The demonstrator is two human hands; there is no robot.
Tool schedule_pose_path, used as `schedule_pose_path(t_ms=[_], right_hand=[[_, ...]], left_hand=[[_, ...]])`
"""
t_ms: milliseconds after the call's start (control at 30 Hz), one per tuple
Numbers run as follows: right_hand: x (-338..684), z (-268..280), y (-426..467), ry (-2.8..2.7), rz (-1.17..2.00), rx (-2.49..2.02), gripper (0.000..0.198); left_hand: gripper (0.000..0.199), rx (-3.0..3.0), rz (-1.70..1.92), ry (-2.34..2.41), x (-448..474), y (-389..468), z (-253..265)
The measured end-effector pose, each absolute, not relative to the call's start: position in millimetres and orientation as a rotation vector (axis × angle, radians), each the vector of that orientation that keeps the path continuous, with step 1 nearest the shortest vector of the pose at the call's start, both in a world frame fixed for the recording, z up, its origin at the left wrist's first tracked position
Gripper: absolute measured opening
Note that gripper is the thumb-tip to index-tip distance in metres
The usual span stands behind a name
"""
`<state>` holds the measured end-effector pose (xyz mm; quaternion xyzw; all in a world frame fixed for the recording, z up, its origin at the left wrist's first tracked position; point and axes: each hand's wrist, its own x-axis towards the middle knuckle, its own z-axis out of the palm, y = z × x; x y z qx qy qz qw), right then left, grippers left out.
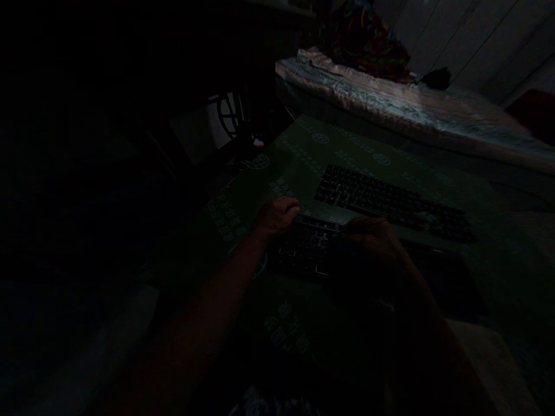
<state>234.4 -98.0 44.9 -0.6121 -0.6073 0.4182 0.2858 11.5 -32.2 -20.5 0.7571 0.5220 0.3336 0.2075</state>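
In very dim light, a black keyboard (299, 254) lies on a green printed board (299, 153). Some of its key places look bare. My left hand (277, 216) grips the far left corner of the keyboard, thumb along its top edge. Over the middle of the keyboard my right hand (370, 234) is closed, fingers pointing down and left; anything it holds is lost in shadow. Beyond the keyboard, black keycaps (381, 196) lie in rows on the board, set out like a keyboard's layout.
A bed or mattress (373, 101) with rumpled light covers stands behind the board, a colourful cloth bundle (368, 43) on it. At the left back is a dark table-like frame with a spoked wheel (229, 115). A pale surface (489, 358) shows at lower right.
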Motion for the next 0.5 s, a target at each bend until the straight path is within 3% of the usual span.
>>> schedule_pose_path(t_ms=[500], right_hand=[[230, 32, -85, -1.829, 0.932, -1.480, 0.013]], left_hand=[[0.031, 1.991, 0.715, 1.701, 16, -29, -1]])
